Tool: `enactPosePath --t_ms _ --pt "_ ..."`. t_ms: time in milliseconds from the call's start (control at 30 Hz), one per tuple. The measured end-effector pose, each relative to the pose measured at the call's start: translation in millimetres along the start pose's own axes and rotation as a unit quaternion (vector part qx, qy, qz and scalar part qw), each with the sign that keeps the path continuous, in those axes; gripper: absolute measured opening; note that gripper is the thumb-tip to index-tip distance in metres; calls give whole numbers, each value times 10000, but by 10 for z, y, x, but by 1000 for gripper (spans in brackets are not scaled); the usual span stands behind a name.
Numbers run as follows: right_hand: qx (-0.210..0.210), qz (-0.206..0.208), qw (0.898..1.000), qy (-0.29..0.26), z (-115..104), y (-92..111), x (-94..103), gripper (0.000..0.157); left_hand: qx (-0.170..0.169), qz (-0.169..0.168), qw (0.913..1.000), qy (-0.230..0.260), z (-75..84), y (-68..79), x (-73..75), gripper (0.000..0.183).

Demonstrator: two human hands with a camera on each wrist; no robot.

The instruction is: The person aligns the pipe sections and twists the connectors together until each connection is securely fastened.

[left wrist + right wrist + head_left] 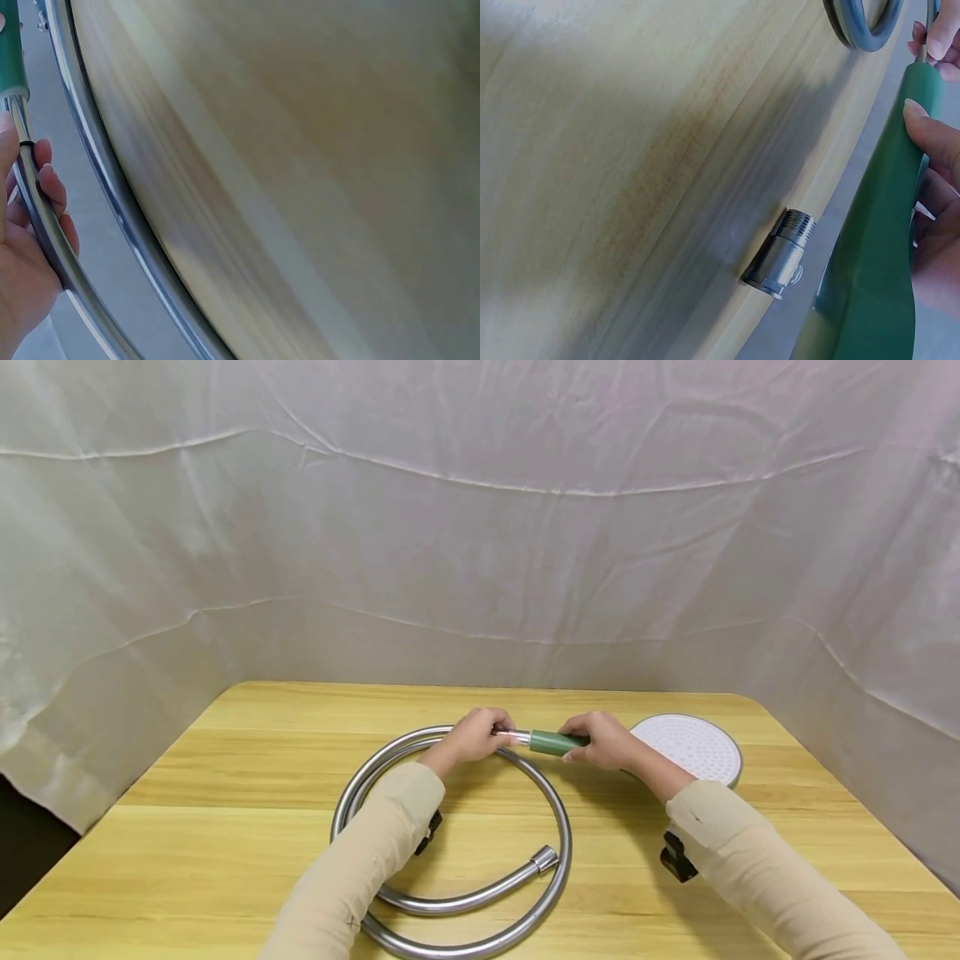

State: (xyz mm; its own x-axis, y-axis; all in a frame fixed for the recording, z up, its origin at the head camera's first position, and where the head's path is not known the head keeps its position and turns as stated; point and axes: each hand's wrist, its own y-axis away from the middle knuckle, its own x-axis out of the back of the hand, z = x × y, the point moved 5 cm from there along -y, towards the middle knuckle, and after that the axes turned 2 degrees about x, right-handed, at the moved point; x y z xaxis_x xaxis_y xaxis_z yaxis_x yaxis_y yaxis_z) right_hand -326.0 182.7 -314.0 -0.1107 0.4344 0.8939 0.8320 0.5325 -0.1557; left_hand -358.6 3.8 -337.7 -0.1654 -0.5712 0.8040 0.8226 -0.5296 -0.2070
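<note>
My left hand [472,737] grips the chrome end of a silver shower hose [564,827]. That end meets the tip of a shower head's green handle [555,742], in line with it. My right hand [606,743] holds this handle, its thumb lying along the green side in the right wrist view. The shower head's round white spray face [686,745] looks up, partly behind my right forearm. In the left wrist view, fingers and thumb [6,142] curl round the hose just below the chrome end. The hose's other end, a chrome cone nut [544,859], lies inside the coil.
A small chrome threaded fitting [780,255] lies on the wooden table [225,860] near its far edge, seen in the right wrist view. The hose coils loosely under my left forearm. Pale cloth [480,552] hangs behind the table and along both sides.
</note>
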Motion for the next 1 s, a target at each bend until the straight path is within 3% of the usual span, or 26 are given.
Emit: enactPosePath --t_ms 233,433,700,1000 --pt "52 7 10000 -40 -25 0 -7 26 52 -138 9998 -112 -3 9 -3 21" --pt "-15 7 10000 6 -21 -1 -6 27 80 -278 9982 -532 26 16 -15 22" --pt "-88 -1 10000 -8 3 7 -6 27 -267 87 9937 -1083 108 7 13 18" --pt "-77 -14 9999 -88 29 4 -21 28 -726 516 9742 -2073 154 -10 6 19"
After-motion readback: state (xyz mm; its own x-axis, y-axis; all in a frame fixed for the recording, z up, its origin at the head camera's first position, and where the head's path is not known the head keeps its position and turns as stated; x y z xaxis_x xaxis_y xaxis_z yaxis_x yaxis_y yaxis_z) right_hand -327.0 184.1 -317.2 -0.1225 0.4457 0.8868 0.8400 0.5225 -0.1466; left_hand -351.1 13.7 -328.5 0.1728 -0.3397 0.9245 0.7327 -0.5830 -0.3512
